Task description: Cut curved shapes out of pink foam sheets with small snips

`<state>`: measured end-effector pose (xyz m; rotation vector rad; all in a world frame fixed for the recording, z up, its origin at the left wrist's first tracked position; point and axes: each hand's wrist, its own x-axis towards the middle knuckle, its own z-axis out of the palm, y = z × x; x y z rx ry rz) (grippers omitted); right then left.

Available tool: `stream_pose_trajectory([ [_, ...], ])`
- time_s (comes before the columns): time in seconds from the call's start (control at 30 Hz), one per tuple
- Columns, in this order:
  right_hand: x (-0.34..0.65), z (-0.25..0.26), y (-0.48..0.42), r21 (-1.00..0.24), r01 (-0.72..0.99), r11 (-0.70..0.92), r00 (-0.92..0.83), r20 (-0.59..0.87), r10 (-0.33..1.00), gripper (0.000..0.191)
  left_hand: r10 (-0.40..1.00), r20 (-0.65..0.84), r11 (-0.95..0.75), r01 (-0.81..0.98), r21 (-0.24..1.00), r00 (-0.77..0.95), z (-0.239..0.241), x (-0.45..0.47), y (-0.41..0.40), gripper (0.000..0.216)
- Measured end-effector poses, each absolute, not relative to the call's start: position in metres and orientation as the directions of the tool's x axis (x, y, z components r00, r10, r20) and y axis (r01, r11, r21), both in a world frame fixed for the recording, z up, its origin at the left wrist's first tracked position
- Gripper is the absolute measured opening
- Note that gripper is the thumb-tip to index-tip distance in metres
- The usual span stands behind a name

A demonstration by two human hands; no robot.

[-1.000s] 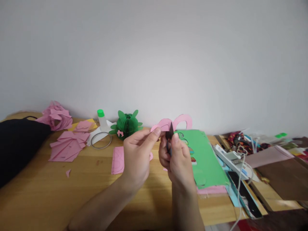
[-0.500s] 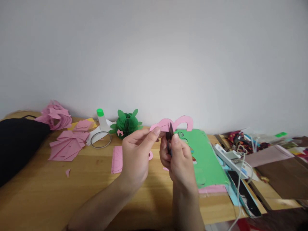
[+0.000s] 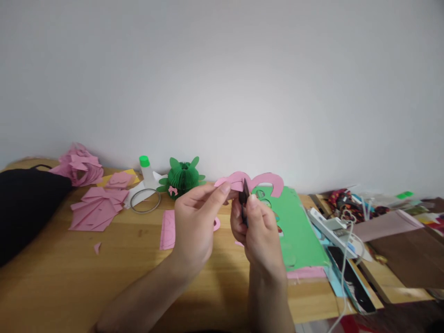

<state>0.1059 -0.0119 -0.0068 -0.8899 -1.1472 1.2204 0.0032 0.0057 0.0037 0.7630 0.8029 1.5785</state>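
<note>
Between thumb and fingers my left hand (image 3: 196, 222) pinches a curved strip of pink paper (image 3: 270, 177), its arched free end reaching to the right. My right hand (image 3: 258, 226) is closed around dark-bladed scissors (image 3: 244, 194), whose blades point up and meet the paper near its middle. The scissors' handles are mostly hidden by my fingers. Below my left hand lies a pink sheet with drawn lines (image 3: 167, 231), partly covered. Behind my right hand is a green sheet (image 3: 298, 231) with cut-out holes, lying over pink paper.
A green paper honeycomb figure (image 3: 185, 179) stands by the wall, near a green-capped bottle (image 3: 147, 171) and a grey ring (image 3: 132, 206). Pink paper pieces (image 3: 99, 210) lie left, beside a black bag (image 3: 31, 203). A power strip (image 3: 333, 231) and phone (image 3: 352, 280) lie right.
The pink strip's free right end has swung slightly down and to the right. Both hands stay almost in place, and the scissors remain at the paper.
</note>
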Motion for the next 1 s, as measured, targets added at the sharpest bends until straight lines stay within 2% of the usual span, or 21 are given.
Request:
stream_pose_trajectory([
  [0.77,0.1077,-0.0057,-0.0117,-0.942,-0.294,0.165,-0.089,0.199,0.976,0.042,0.98,0.117,-0.194,-0.626,0.755,-0.162,0.0027,0.0037,0.0065,0.009],
  [1.0,0.1079,-0.0043,-0.0107,-0.948,-0.287,0.138,-0.116,0.177,0.977,0.044,0.975,0.117,-0.209,-0.602,0.771,-0.189,0.007,0.0021,0.0068,0.012],
])
